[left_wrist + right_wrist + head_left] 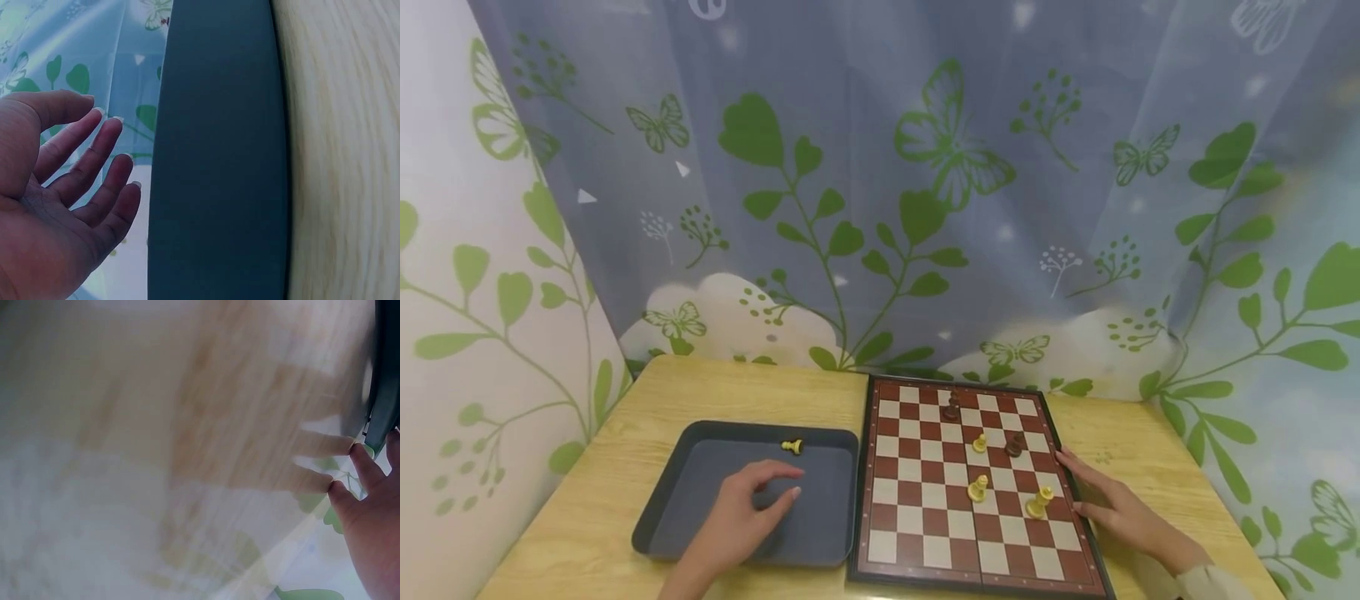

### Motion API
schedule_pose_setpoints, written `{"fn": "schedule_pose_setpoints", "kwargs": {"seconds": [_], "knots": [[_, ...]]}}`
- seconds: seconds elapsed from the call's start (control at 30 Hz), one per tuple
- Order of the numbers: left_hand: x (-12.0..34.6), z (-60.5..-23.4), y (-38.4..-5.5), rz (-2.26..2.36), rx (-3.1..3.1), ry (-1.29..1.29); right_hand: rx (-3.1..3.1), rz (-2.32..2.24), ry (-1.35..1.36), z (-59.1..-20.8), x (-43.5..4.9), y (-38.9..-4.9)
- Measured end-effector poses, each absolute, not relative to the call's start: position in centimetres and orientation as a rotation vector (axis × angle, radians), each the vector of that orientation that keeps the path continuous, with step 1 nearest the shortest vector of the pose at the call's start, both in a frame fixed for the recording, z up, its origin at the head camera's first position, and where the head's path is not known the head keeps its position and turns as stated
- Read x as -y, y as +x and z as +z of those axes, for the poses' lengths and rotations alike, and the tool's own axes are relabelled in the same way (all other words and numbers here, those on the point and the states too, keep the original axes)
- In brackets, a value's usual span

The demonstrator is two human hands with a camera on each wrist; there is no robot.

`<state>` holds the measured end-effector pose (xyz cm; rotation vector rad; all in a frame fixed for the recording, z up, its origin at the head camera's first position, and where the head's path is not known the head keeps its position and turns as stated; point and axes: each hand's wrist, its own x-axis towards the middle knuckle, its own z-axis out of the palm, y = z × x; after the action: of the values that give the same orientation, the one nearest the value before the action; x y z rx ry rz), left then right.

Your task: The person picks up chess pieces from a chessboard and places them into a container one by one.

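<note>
Though head-view only, yellow piece [792,447] in tray [827,504]

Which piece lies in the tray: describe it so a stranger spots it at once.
Find the dark tray left of the chessboard. By the tray's far rim lies a small yellow chess piece. It alone lies on its side, while the pieces on the board stand upright.

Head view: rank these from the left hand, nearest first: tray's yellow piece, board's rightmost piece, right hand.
1. Yellow piece, lying in the tray.
2. Rightmost piece, on the board, right side.
3. Right hand, at the board's right edge.
</note>
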<state>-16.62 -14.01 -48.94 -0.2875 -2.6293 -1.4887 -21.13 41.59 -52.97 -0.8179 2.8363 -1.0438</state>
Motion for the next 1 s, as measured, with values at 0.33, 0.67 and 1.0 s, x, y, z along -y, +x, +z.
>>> {"fn": "schedule_pose_setpoints", "kwargs": {"seconds": [0.33,0.67,1.0], "knots": [[12.2,-49.1,-17.6,-1.502,2.59,-0.432,-2.839,-1.02,-0.811,-52.9,-41.8,-21.2],[10.9,-48.1,-18.4,-1.581,2.549,-0.546,-2.828,-1.041,-0.843,-53.1,-41.6,-21.1],[8.9,-47.1,-20.3,-1.611,2.551,-0.658,-2.808,-1.083,-0.825,-53.2,-41.7,-21.3]]}}
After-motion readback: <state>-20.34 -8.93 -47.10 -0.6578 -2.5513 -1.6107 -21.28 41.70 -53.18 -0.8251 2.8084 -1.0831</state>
